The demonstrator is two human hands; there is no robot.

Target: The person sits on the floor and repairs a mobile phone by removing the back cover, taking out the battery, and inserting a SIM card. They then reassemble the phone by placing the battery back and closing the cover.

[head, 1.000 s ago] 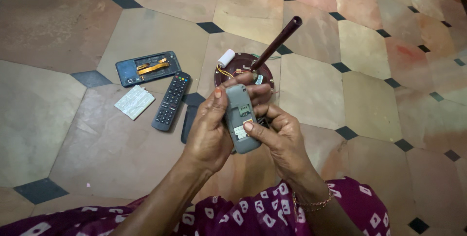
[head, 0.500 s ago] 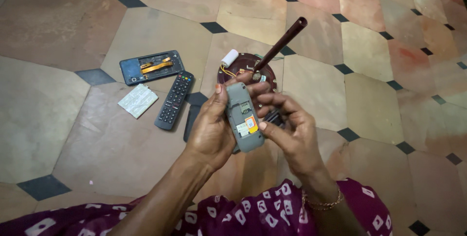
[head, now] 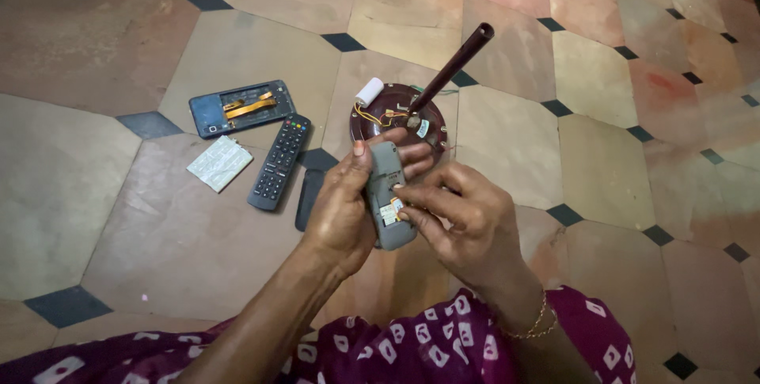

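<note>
the floor (head: 119, 218) fills the whole view: large stone tiles cut as octagons, with small dark square tiles (head: 343, 41) set at the corners between them. the big tiles vary in colour, grey-beige and tan on the left and in the middle, warmer pink and reddish-orange toward the upper right. their surfaces look worn and mottled, with darker stains in places and thin pale joints between them. the light is soft and even, with only faint shadows. no walls, windows or furniture come into view.
</note>
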